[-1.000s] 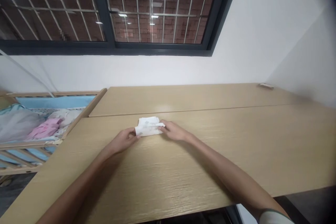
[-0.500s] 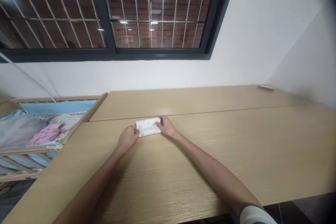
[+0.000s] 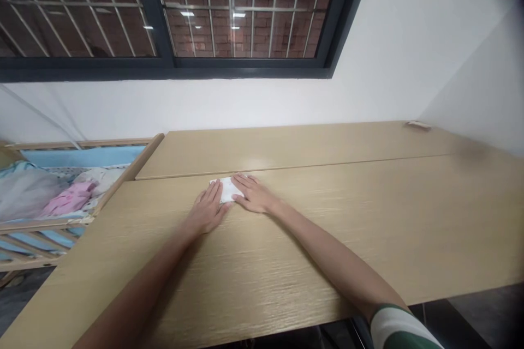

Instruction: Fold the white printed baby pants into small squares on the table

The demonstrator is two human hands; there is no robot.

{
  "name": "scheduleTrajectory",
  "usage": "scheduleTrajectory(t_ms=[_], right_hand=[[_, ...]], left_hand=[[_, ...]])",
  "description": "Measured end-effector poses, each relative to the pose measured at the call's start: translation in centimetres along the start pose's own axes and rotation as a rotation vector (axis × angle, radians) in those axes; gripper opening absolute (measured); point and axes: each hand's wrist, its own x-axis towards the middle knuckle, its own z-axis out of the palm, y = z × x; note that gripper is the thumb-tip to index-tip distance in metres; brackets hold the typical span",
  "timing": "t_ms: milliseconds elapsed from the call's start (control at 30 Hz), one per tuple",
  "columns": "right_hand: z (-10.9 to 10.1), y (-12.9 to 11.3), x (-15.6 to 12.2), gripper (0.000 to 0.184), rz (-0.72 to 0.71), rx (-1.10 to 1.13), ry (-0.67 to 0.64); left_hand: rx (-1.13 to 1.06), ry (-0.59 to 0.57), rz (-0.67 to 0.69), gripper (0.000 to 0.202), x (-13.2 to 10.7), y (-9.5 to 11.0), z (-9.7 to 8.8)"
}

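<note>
A small folded white cloth (image 3: 229,190) with a faint print lies on the light wooden tabletop (image 3: 286,251), close to the seam between two boards. My left hand (image 3: 207,208) rests flat over its left side, fingers stretched out. Across its right side lies my right hand (image 3: 252,194), palm down with the fingers extended. Only the middle of the cloth shows between the hands; its two ends are covered.
A wooden crib (image 3: 45,223) with blue lining, a pink cloth (image 3: 71,199) and pale bedding adjoins the table's left end. Behind the table are a white wall and a barred window (image 3: 245,11). A small flat object (image 3: 418,125) lies at the far right corner.
Both hands have gone from pinching the cloth's ends to lying flat on top of it with fingers stretched. The camera view has tilted slightly downward.
</note>
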Motion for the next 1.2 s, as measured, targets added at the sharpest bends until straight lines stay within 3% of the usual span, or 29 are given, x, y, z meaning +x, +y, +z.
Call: scheduleTrajectory(t_ms=[133, 233, 400, 600, 767, 867, 967, 1033, 1100, 1200], right_hand=[[-1.1, 1.1, -0.9, 0.076, 0.03, 0.021, -0.054], [-1.6, 1.3, -1.3, 0.079, -0.006, 0.006, -0.007], [-1.4, 1.5, -1.1, 0.071, -0.088, 0.028, 0.015], [-0.9, 1.9, -0.1, 0.056, -0.014, 0.096, 0.106], [-3.4, 0.2, 0.8, 0.04, 0.066, 0.258, 0.233], [-5.8, -0.9, 1.7, 0.043, 0.107, 0.488, 0.305], [-6.9, -1.1, 2.7, 0.048, 0.187, 0.617, 0.256], [-6.4, -0.7, 3.4, 0.048, 0.232, 0.626, 0.174], [-5.2, 0.1, 3.9, 0.047, 0.265, 0.602, 0.107], [-2.5, 1.4, 4.3, 0.042, 0.307, 0.559, 0.087]], left_hand=[[0.022, -0.009, -0.009, 0.071, -0.2, -0.7, -0.5], [0.036, 0.044, 0.053, 0.062, 0.1, -0.6, -0.9], [-0.025, 0.123, 0.07, 0.044, 0.9, -0.6, -1.0], [-0.058, 0.203, -0.005, 0.036, 1.5, -0.3, -1.0], [-0.094, 0.307, -0.093, 0.026, 1.1, 0.7, -4.0], [-0.438, 0.35, -0.219, 0.023, 0.5, 1.9, -6.1], [-0.886, 0.307, -0.33, 0.036, -0.2, 2.8, -6.8], [-0.991, 0.233, -0.358, 0.045, -0.6, 3.0, -6.3], [-0.892, 0.115, -0.382, 0.051, -0.9, 3.1, -5.5], [-0.508, -0.044, -0.413, 0.047, -1.2, 3.2, -4.2]])
